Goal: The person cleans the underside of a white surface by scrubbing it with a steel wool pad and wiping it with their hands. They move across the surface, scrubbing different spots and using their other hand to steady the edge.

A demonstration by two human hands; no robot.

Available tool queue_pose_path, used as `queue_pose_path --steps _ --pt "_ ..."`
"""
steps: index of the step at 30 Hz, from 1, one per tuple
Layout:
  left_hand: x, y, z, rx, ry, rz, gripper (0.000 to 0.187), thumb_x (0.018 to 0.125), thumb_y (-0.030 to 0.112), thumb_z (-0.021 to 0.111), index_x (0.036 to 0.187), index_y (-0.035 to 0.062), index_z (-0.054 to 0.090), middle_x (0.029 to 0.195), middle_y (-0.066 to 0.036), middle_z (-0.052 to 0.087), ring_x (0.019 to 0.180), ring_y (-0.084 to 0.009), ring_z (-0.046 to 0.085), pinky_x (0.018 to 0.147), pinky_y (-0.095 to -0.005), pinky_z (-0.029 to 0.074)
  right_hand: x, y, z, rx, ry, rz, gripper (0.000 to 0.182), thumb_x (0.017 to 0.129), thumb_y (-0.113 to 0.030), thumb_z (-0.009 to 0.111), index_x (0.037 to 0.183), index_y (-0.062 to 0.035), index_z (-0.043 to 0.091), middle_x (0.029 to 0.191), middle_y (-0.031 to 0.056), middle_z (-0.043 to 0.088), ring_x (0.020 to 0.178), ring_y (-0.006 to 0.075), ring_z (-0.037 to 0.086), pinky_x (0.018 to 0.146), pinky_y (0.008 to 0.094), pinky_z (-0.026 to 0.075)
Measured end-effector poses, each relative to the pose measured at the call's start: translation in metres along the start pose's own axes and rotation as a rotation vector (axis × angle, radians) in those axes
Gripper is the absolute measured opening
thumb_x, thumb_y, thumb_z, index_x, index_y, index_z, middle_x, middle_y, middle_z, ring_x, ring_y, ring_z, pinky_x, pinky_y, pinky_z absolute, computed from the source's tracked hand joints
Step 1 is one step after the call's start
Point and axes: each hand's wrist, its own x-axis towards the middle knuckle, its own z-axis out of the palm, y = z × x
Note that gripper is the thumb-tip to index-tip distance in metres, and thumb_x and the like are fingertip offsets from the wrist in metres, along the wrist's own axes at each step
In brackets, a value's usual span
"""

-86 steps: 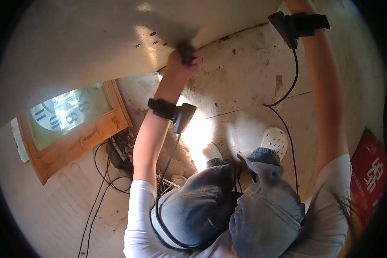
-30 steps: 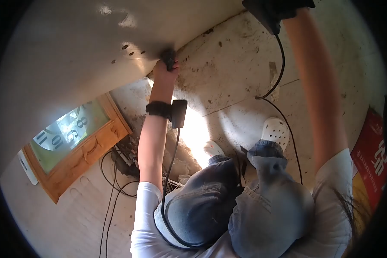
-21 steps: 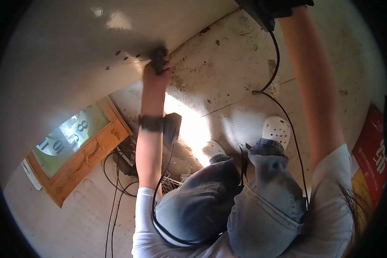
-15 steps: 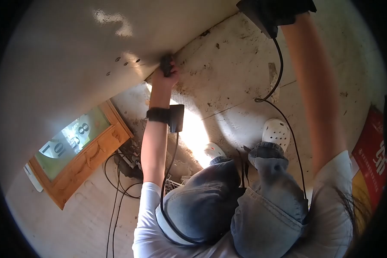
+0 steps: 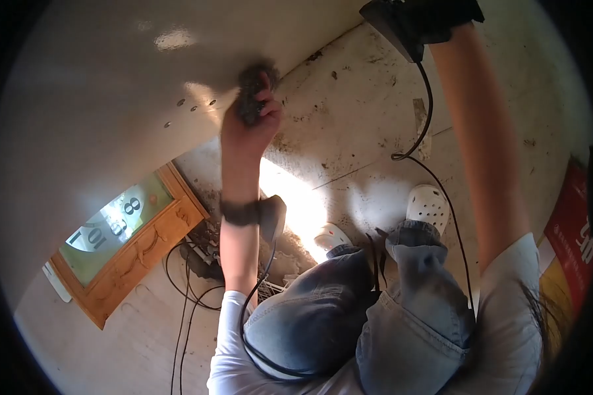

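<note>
My left hand is closed around a dark grey, fuzzy-looking steel wool scrubber. The scrubber is held against or very near a large, pale, glossy panel, close to the panel's edge by the floor; actual contact is hard to make out. Several small dark marks or holes dot the panel just left of the hand. A black strap with a box-shaped device sits on my left wrist. My right arm stretches up to the top edge, where a black wrist device shows; the right hand itself lies beyond the frame.
A wooden-framed clock stands at the left, beside dark cables. Stained pale floor lies ahead, with a sunlit patch. My white clogs rest on it. A red printed item is at the right.
My left hand, with the scrubber in it, has come nearer to the camera and looks larger. The wrist strap has shifted lower in the view. My right arm has barely moved.
</note>
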Motion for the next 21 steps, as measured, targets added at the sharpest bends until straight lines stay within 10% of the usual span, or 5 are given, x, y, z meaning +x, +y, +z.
queue_pose_path --steps 6,9,12,15,21 --pt "0.033 0.008 0.001 0.117 -0.124 -0.245 0.027 0.085 0.016 0.039 0.109 0.0056 0.045 0.102 -0.011 0.054 0.067 -0.0158 0.051 0.051 -0.0259 0.036 0.010 -0.016 0.000 0.001 0.011 -0.023 0.029 0.087 -0.024 0.047 0.101 0.0005 0.055 0.097 0.0078 0.058 0.093 0.0198 0.054 0.079 0.0306 0.041" --pt "0.099 0.022 -0.089 1.179 -0.079 0.230 0.029 0.086 0.016 0.037 0.112 0.0053 0.043 0.104 -0.012 0.054 0.066 -0.0159 0.050 0.053 -0.0258 0.036 0.026 -0.033 -0.001 0.004 0.005 -0.070 0.029 0.087 -0.024 0.047 0.101 0.0005 0.055 0.097 0.0078 0.058 0.093 0.0198 0.054 0.078 0.0306 0.041" --pt "0.035 0.001 -0.029 0.262 -0.017 0.094 0.029 0.087 0.015 0.035 0.113 0.0048 0.042 0.104 -0.013 0.054 0.065 -0.0162 0.050 0.053 -0.0250 0.036 0.054 -0.041 -0.017 -0.026 0.035 -0.113 0.029 0.087 -0.024 0.047 0.101 0.0005 0.055 0.096 0.0078 0.058 0.093 0.0199 0.054 0.078 0.0305 0.042" --pt "-0.021 -0.008 0.023 0.557 -0.300 0.328 0.028 0.088 0.016 0.035 0.107 -0.0013 0.047 0.089 -0.013 0.059 0.061 -0.0144 0.051 0.046 -0.0224 0.037 0.057 -0.045 -0.017 -0.034 0.045 -0.116 0.029 0.087 -0.023 0.047 0.101 0.0005 0.055 0.096 0.0078 0.058 0.093 0.0199 0.054 0.078 0.0305 0.042" --pt "0.085 -0.002 -0.030 0.548 -0.154 -0.059 0.029 0.086 0.012 0.036 0.112 0.0029 0.043 0.102 -0.012 0.056 0.068 -0.0162 0.053 0.050 -0.0241 0.036 0.049 -0.053 -0.007 -0.035 0.029 -0.116 0.029 0.086 -0.023 0.047 0.101 0.0005 0.056 0.096 0.0078 0.058 0.093 0.0199 0.054 0.078 0.0305 0.042"
